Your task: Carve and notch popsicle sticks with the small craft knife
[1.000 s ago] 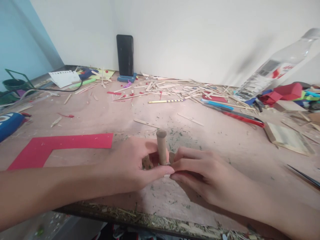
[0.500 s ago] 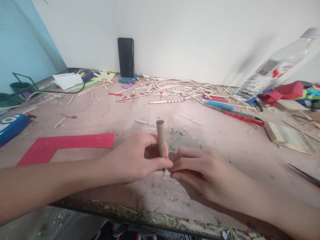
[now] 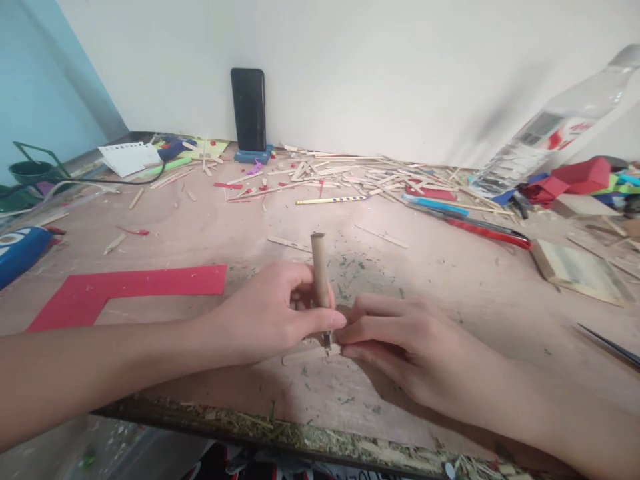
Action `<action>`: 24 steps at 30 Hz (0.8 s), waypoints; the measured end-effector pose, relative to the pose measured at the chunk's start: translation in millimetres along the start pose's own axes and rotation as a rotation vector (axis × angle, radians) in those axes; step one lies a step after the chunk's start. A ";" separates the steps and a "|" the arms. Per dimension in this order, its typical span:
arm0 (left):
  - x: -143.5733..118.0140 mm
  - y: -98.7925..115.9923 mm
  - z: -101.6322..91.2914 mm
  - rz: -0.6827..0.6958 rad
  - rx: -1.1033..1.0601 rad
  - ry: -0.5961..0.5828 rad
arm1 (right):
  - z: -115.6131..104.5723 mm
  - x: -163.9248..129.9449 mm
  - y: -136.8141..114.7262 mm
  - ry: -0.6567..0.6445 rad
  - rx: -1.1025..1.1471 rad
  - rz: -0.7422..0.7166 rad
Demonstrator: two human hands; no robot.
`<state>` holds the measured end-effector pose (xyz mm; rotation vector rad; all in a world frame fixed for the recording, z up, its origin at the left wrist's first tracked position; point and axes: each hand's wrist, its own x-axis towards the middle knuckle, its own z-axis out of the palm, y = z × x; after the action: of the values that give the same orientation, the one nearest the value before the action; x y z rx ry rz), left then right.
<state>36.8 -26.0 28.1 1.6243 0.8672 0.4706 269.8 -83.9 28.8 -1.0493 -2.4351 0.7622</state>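
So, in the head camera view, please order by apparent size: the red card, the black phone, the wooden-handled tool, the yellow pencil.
1. red card, the largest.
2. black phone.
3. wooden-handled tool, held upright by the left hand.
4. yellow pencil, the thinnest; it lies farther away, so its place against the tool is unsure.

Tan wooden-handled tool (image 3: 319, 269), red card (image 3: 125, 289)

No text can be read anywhere. The clear bottle (image 3: 555, 130), far off to the right of the hands and beyond them, carries a label with red marks, too blurred to make out. The yellow pencil (image 3: 333, 199) beyond the grip bears only small marks.
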 end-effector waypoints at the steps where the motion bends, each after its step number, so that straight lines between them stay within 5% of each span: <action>1: 0.3 0.0 -0.1 0.000 -0.005 -0.001 | 0.1 0.1 -0.4 0.003 -0.001 -0.001; 9: 0.2 -2.2 -1.4 0.013 -0.148 -0.045 | 0.8 0.4 -2.5 0.001 -0.014 -0.006; 24: -5.6 -6.2 2.8 0.046 -0.003 0.057 | 0.2 -1.5 0.5 0.002 -0.014 -0.006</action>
<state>33.4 -31.8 22.3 1.6375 0.8727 0.5526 270.9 -84.8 28.1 -1.0471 -2.4442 0.7422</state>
